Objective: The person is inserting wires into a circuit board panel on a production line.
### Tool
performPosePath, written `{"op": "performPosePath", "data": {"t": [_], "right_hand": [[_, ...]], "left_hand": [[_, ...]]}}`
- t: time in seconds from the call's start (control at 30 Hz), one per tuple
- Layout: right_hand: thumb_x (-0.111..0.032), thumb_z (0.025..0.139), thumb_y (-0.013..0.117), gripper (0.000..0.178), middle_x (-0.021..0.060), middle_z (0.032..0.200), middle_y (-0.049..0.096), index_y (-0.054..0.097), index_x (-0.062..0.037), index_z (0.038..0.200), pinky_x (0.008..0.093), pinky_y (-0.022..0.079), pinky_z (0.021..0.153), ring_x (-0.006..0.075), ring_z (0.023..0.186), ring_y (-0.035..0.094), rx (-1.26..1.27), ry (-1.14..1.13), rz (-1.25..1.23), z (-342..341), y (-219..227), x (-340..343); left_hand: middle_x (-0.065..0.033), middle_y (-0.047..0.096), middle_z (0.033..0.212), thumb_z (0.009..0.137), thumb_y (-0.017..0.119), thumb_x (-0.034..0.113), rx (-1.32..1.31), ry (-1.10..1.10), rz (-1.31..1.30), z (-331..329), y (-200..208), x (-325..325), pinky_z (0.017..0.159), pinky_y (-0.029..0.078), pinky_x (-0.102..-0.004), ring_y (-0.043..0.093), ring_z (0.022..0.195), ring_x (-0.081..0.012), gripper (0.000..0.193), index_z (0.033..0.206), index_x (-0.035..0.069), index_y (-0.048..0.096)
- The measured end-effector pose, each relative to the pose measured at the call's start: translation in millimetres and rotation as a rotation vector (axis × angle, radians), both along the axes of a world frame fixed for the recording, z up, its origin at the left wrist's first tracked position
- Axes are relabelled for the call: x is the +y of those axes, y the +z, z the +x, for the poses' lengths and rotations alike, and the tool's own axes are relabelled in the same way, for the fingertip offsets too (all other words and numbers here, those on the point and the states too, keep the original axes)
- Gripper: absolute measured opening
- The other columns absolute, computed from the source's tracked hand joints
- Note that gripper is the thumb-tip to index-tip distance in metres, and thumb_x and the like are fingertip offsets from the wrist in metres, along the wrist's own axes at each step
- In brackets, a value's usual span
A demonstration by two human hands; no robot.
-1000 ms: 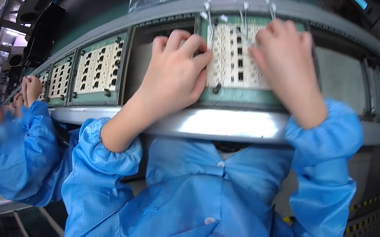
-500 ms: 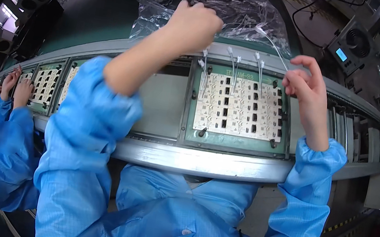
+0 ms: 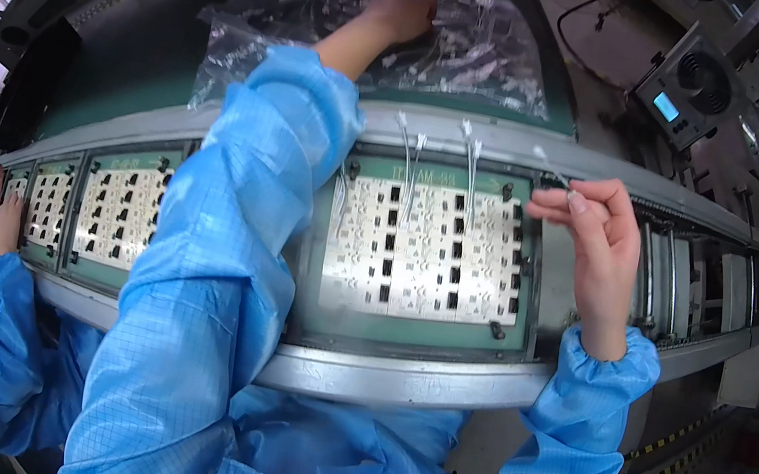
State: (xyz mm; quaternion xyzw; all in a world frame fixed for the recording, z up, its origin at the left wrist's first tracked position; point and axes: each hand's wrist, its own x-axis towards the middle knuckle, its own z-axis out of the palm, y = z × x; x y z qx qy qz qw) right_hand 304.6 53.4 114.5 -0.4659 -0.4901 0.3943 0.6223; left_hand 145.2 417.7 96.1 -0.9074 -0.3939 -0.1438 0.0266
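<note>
My right hand [image 3: 598,235] is beside the top right corner of a white circuit board panel [image 3: 418,249]. Its thumb and fingertips pinch a thin white cable [image 3: 554,166], whose pale connector end points up and left. Beyond the rail, my left hand [image 3: 401,12] reaches over a clear plastic bag [image 3: 491,64] that holds cables. Blur and angle hide those fingers, so their grip does not show. The panel lies in a green carrier [image 3: 364,326]. Several white cables with connectors [image 3: 416,157] stand along its far side, their ends resting over the rail.
Metal rails [image 3: 416,376] run along the line's near and far sides. More boards in carriers [image 3: 121,207] sit to the left, where another person's hands [image 3: 3,211] are at work. A grey fan unit with a lit screen [image 3: 696,85] stands at the far right.
My left hand has moved farther out over the plastic bag. The right hand still pinches the cable, whose free end now sits closer to the fingers. The whole view has shifted.
</note>
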Motion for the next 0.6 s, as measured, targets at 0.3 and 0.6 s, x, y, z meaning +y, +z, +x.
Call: {"op": "performPosePath", "data": {"t": [0.3, 0.6], "right_hand": [[0.004, 0.092, 0.06, 0.01, 0.0112, 0.092, 0.068, 0.065, 0.0037, 0.101, 0.0291, 0.052, 0.075, 0.0194, 0.084, 0.067, -0.937, -0.043, 0.153, -20, -11, 11], [0.003, 0.092, 0.063, 0.009, 0.0116, 0.098, 0.072, 0.065, 0.0032, 0.101, 0.0267, 0.053, 0.079, 0.0157, 0.088, 0.069, -0.917, -0.155, 0.165, -46, -11, -4]], "left_hand": [[-0.0164, 0.073, 0.101, 0.075, 0.078, 0.026, -0.247, -0.098, -0.248, -48, 46, 40, 0.077, 0.054, -0.04, 0.07, 0.085, -0.0321, 0.031, 0.1, 0.007, 0.076], [-0.0144, 0.071, 0.088, 0.08, 0.076, 0.023, -0.441, -0.077, -0.087, -124, 114, -60, 0.07, 0.053, -0.0377, 0.068, 0.078, -0.021, 0.03, 0.097, -0.002, 0.071]]}}
